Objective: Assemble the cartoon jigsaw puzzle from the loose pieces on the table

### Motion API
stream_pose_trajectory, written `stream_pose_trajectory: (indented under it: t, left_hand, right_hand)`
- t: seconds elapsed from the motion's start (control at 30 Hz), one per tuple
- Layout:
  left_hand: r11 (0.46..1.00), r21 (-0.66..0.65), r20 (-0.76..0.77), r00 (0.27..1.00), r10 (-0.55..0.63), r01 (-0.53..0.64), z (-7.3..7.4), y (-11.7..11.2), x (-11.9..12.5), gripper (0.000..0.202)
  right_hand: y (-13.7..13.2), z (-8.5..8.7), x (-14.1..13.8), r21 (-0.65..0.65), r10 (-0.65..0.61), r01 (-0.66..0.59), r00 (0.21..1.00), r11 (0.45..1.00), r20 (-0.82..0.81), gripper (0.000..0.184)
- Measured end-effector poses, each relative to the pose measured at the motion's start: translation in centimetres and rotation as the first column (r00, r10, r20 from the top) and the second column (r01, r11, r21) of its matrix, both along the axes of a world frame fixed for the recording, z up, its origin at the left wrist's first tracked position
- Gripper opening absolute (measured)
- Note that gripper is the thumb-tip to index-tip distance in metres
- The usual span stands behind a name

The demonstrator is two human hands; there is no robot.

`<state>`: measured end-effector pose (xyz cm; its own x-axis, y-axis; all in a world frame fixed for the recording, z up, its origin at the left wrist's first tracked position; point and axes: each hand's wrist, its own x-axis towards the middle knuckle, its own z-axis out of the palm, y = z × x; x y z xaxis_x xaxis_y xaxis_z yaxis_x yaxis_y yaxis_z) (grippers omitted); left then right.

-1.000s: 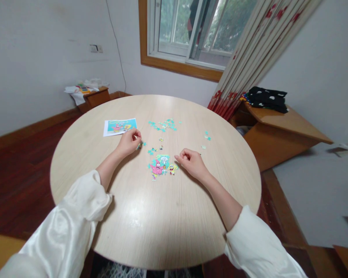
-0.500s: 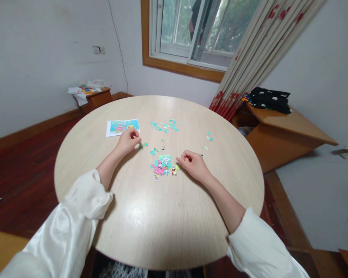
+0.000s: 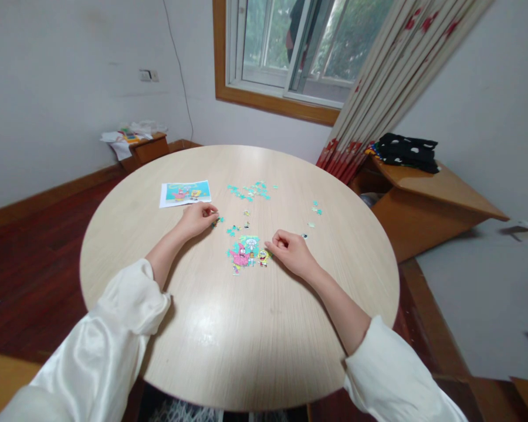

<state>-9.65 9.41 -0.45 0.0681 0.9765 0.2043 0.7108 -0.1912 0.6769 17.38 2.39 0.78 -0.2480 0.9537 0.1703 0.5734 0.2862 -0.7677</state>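
My left hand lies low on the round wooden table, its fingertips pinched on a small teal puzzle piece. Just right of it are a few loose pieces. My right hand rests curled on the table, its knuckles against the right edge of the partly built cartoon puzzle; what is inside the fingers is hidden. A printed reference picture lies beyond my left hand. A cluster of teal pieces sits further back.
A few stray pieces lie to the right. A low wooden desk with folded black cloth stands right of the table, beside a curtain. A small stand with papers is in the far left corner.
My left hand has dropped from a raised pinch down to the table and reached slightly right to the teal piece. My right hand has barely moved.
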Motion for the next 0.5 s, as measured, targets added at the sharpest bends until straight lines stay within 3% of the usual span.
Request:
stream_pose_trajectory:
  t: [0.17,0.5]
  left_hand:
    - [1.0,-0.018,-0.093,0.995,-0.025,0.023,0.13,-0.18,0.13,0.026]
    - [0.999,0.013,0.003,0.999,0.047,-0.047,-0.44,0.39,-0.06,0.031]
  right_hand:
    - [-0.02,-0.03,-0.06,0.013,0.0,0.0,1.0,1.0,0.002,0.026]
    - [-0.1,-0.17,0.01,0.035,0.008,-0.009,1.0,0.999,0.011,0.027]
